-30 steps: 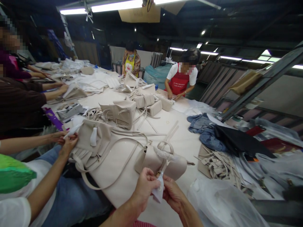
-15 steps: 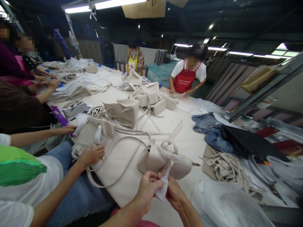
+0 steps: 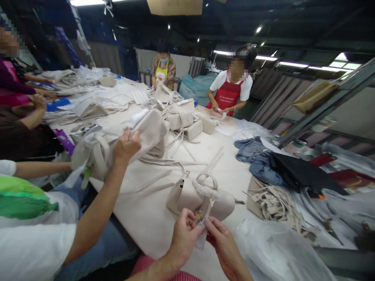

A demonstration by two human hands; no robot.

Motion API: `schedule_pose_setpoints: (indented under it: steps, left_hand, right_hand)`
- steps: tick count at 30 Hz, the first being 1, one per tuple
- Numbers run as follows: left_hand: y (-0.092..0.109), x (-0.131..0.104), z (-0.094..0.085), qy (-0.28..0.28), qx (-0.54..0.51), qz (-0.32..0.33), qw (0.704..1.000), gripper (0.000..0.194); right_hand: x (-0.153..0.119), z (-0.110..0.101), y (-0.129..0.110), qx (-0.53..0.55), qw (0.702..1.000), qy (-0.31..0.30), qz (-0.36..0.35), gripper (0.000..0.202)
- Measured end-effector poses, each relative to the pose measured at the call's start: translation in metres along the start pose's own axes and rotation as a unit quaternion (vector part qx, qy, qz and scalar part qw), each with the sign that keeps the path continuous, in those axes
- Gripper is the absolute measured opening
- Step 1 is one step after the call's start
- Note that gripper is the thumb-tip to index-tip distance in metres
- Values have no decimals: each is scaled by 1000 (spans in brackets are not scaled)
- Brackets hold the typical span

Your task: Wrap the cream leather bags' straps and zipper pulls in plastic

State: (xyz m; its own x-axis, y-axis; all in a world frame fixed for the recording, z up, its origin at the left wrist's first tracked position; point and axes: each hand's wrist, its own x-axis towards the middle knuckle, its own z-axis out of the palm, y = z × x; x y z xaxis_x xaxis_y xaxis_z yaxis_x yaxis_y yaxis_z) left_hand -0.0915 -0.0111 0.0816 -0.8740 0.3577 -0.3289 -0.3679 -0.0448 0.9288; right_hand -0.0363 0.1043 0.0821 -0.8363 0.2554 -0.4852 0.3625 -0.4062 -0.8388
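Observation:
A beige handbag [image 3: 187, 197] lies on its side on the table before me, its top handle [image 3: 209, 180] partly wrapped in clear film. From its front hangs a narrow strap ending in a tag wrapped in thin white material [image 3: 201, 241]. My left hand [image 3: 183, 236] pinches that wrapped tag between thumb and fingers. Close on the other side, my right hand [image 3: 222, 240] has its thumb and forefinger closed on the upper end of the same wrapping. What lies inside the wrapping is hard to see.
At my left a co-worker's hand [image 3: 127, 146] lifts another beige bag [image 3: 149, 130]. More bags [image 3: 191, 128] are piled mid-table. To the right lie blue cloth [image 3: 254, 160], a heap of beige straps [image 3: 275, 203] and clear plastic bags [image 3: 272, 249]. People stand at the far side.
My right hand has shifted its fingers up to the top of the wrapping; my left keeps its pinch. The co-worker at my left has raised and turned a bag off the table.

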Motion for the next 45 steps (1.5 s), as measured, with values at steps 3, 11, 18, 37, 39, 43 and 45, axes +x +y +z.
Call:
schedule_pose_setpoints:
  steps: [3, 11, 18, 37, 39, 43, 45]
  left_hand:
    - [-3, 3, -3, -13, -22, -51, 998, 29]
    - [12, 12, -8, -59, -55, -93, 992, 31]
    - [14, 9, -4, -49, -113, -70, 990, 19]
    - [9, 13, -9, -2, -87, 32, 996, 25]
    - [8, 12, -10, 18, 10, 108, 994, 21]
    - [6, 7, -17, 45, 265, 377, 887, 20]
    - [6, 6, -21, 28, 365, 522, 770, 22]
  right_hand:
    - [4, 2, -2, 2, 1000, -6, -7, 39]
    - [-1, 0, -9, -32, 999, 8, 6, 49]
    - [1, 1, -8, -47, 999, 16, 1, 50]
    - [2, 1, -6, -78, 996, 36, -12, 49]
    - [2, 1, -5, -91, 995, 47, -23, 48]
    - [4, 5, -7, -110, 991, 50, -52, 45]
    - [3, 8, -9, -113, 990, 55, -62, 40]
